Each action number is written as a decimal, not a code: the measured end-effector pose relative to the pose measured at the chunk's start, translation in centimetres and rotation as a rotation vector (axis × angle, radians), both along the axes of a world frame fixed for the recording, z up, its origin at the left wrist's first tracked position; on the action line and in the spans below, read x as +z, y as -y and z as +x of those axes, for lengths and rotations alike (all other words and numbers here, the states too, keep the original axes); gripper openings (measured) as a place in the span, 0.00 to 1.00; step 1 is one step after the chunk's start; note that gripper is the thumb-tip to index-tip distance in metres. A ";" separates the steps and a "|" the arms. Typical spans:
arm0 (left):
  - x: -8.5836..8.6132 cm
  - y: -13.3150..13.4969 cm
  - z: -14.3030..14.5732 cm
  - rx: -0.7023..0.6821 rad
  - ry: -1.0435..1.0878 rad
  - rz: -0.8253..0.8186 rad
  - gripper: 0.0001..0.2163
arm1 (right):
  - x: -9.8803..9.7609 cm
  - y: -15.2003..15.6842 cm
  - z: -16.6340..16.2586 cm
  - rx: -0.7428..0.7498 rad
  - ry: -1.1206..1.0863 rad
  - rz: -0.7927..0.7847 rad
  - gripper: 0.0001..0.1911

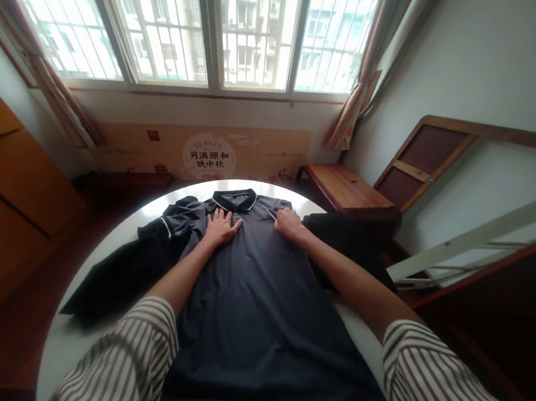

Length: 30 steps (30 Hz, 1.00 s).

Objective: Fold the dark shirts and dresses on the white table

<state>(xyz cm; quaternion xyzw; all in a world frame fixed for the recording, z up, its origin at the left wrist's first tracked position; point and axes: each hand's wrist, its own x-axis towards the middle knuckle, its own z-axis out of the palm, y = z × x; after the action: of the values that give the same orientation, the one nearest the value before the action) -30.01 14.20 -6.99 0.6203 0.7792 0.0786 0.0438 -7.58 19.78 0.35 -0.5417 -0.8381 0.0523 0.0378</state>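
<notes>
A dark grey polo shirt [258, 289] with a black, white-edged collar lies front up, collar away from me. My left hand [220, 227] rests on it beside the button placket, fingers spread flat. Closed in a fist, my right hand [289, 224] is over the chest on the right side. A thin pale sliver shows at its fingertips near the chest pocket; whether it is a slim tool or fabric trim I cannot tell. Black folded cloth [121, 274] lies left of the shirt, and more black cloth [349, 244] lies to its right.
The shirt is spread on a round white table [65, 345]. Beyond it stand a wooden bench [346, 186] and a folded wooden panel [430, 154] against the wall. Barred windows [252, 33] with curtains are behind. A wooden cabinet [4, 198] is at left, a pale metal frame [479, 235] at right.
</notes>
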 end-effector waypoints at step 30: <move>6.7 7.3 -8.2 0.566 0.121 0.201 0.24 | -3.8 7.2 -4.6 0.370 -0.065 0.092 0.30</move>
<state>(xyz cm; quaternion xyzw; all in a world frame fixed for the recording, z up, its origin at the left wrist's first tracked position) -38.17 6.91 -0.27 0.3740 0.9054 0.2010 0.0049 -12.18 12.63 -3.41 -0.3741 -0.9232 0.0375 0.0793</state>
